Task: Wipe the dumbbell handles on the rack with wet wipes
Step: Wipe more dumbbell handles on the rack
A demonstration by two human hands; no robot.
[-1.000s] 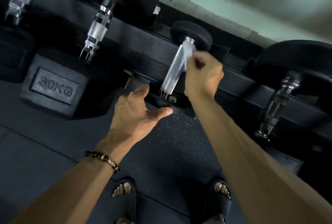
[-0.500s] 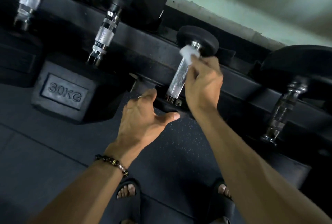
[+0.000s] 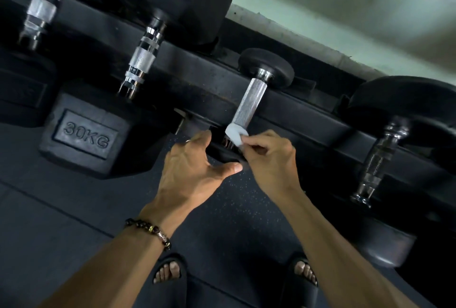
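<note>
right hand [image 3: 271, 159] fingers pinch wipe [image 3: 235, 135] at near end of handle [image 3: 250, 104] | handle axis runs up-away toward rack [image 3: 308, 120] | left hand [image 3: 192, 172] fingers apart, steadying near head [image 3: 225, 153] | right nearer

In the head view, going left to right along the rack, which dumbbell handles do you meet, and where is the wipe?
Far-left handle → handle above the 30KG head → knurled handle, with the wet wipe at its near end, pinched by the right hand → far-right handle.
</note>
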